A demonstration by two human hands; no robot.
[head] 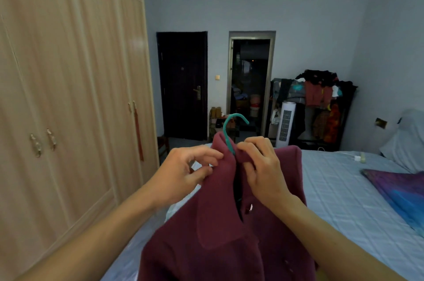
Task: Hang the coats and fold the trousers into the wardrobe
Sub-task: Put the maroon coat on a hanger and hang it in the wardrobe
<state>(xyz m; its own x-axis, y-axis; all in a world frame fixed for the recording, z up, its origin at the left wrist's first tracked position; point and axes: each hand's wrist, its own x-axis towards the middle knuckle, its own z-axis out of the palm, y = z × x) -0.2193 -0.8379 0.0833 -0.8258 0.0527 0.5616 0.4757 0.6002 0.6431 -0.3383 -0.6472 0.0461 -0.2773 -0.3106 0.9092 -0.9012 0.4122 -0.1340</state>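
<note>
A maroon coat drapes over the bed's near left edge, its collar raised between both hands. The left hand pinches the collar's left flap. The right hand pinches the right flap, touching a teal hanger (only its hook shows). Farther left stands the closed wardrobe.
</note>
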